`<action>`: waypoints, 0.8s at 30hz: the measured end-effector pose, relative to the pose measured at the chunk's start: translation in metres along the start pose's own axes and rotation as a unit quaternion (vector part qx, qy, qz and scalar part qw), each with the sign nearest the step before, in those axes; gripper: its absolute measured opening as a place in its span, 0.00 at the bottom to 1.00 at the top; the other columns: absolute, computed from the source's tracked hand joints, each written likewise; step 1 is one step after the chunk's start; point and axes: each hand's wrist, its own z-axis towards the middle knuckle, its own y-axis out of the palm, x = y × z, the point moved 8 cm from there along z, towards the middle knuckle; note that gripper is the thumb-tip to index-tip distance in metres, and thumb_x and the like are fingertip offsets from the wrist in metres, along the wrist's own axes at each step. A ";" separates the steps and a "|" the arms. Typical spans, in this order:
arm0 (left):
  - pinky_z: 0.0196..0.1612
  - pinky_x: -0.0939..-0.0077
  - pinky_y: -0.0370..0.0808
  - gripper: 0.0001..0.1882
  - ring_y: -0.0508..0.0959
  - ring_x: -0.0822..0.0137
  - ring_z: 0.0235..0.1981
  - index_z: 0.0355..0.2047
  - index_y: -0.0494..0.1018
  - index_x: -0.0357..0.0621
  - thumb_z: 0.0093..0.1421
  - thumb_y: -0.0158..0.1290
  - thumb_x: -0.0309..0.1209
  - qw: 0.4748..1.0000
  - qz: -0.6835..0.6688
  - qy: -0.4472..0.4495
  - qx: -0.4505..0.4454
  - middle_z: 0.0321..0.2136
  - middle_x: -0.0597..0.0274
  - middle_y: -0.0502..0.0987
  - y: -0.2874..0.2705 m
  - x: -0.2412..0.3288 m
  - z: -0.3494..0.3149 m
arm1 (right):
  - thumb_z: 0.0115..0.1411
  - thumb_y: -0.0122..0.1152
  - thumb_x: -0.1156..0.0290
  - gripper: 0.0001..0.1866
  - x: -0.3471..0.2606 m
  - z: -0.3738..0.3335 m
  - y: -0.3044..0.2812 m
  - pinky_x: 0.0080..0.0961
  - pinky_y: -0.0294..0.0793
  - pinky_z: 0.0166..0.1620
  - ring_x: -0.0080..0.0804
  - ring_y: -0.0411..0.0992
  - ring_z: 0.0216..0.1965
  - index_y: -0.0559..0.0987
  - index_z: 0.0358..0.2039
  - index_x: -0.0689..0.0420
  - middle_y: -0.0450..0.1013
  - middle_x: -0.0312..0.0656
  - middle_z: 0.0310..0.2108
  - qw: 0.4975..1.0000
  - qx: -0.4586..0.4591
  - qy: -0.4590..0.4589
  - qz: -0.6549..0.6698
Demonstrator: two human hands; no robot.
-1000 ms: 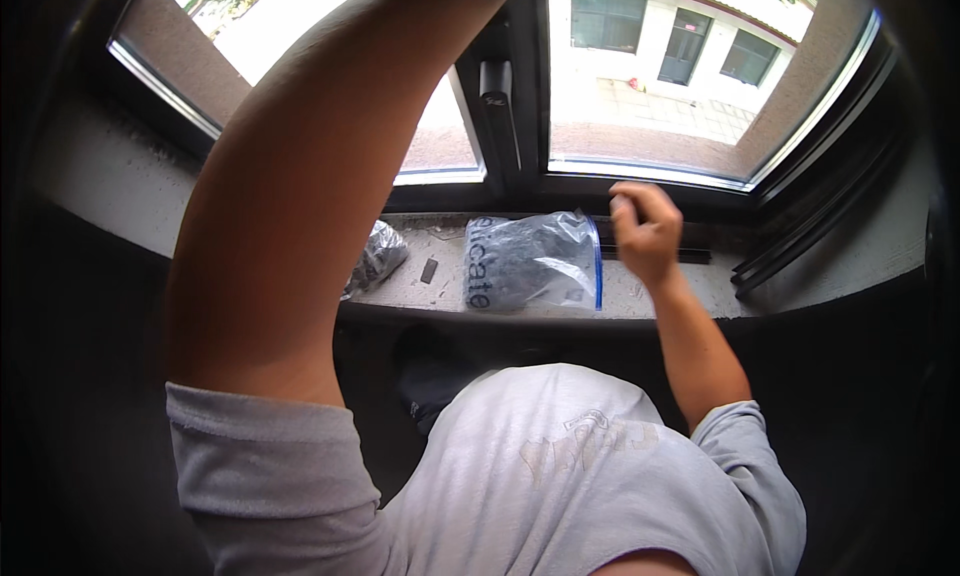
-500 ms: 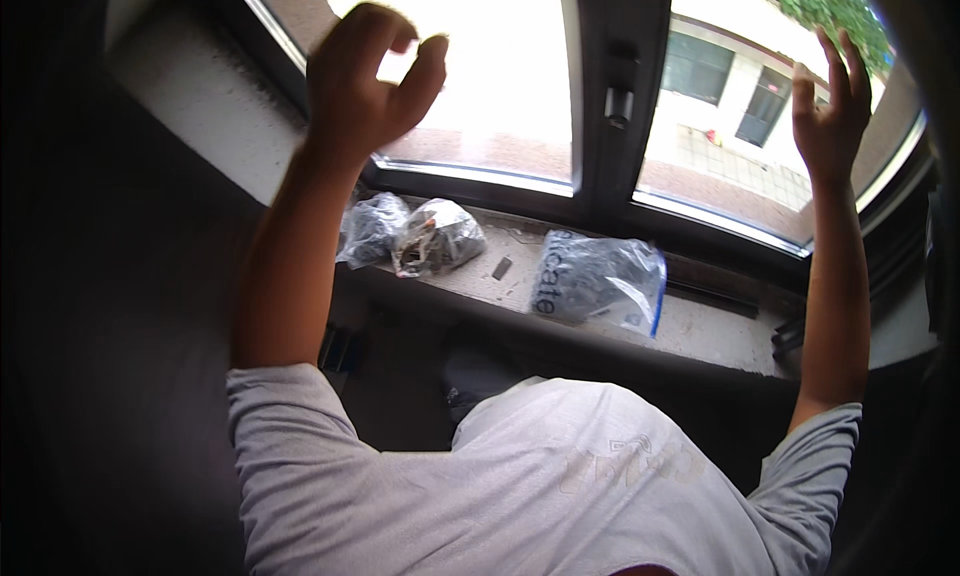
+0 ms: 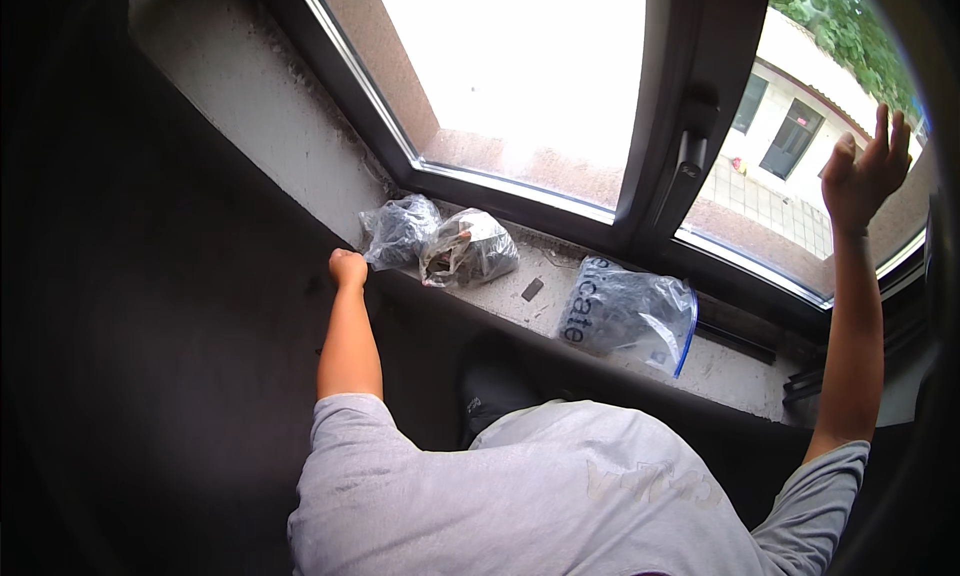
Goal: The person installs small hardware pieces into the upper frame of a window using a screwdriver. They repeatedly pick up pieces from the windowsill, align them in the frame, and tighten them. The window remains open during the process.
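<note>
My left hand is low at the front edge of the window sill, beside a clear plastic bag with dark contents. Its fingers are curled closed, and whatever may be inside them is hidden. Held up before the right window pane, my right hand has its fingers apart and nothing visible in it. A second clear bag with mixed contents leans against the first. Farther right on the sill lies a flat zip bag with a blue edge and dark lettering.
A dark window frame with a handle rises behind the sill. A small dark flat piece lies between the bags. Left of the window is a pale wall ledge. Outside stand a low building and a tree.
My left hand has dropped from in front of the left pane to the sill's edge by the bags, its fingers now closed. My right hand remains raised. The view has shifted left.
</note>
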 end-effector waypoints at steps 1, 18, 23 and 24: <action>0.37 0.57 0.78 0.08 0.82 0.52 0.29 0.29 0.79 0.36 0.53 0.50 0.24 0.999 0.033 0.019 0.002 0.25 0.48 0.82 -0.002 -0.003 0.002 | 0.63 0.48 0.57 0.31 0.000 0.002 -0.001 0.50 0.59 0.65 0.54 0.63 0.65 0.72 0.62 0.62 0.67 0.58 0.62 1.000 0.001 -0.004 -0.004; 0.50 0.59 0.78 0.22 0.84 0.50 0.44 0.39 0.84 0.39 0.52 0.66 0.44 0.966 0.199 0.048 -0.158 0.40 0.46 0.84 0.033 0.036 -0.009 | 0.62 0.51 0.64 0.29 -0.003 0.002 0.001 0.53 0.62 0.64 0.60 0.66 0.61 0.72 0.61 0.65 0.69 0.60 0.59 0.999 0.003 -0.033 0.002; 0.49 0.58 0.77 0.24 0.84 0.50 0.44 0.41 0.84 0.39 0.51 0.67 0.45 0.954 0.204 0.062 -0.210 0.40 0.44 0.84 0.049 0.025 0.003 | 0.62 0.51 0.63 0.29 -0.005 0.002 0.001 0.53 0.61 0.65 0.59 0.65 0.62 0.72 0.62 0.64 0.69 0.60 0.60 0.999 0.009 -0.031 0.003; 0.49 0.58 0.78 0.24 0.84 0.49 0.44 0.41 0.83 0.38 0.51 0.68 0.45 0.956 0.199 0.065 -0.206 0.40 0.45 0.84 0.054 0.022 0.006 | 0.62 0.51 0.63 0.29 -0.005 0.002 0.000 0.53 0.61 0.65 0.59 0.65 0.62 0.71 0.62 0.64 0.69 0.60 0.60 1.000 0.009 -0.028 0.004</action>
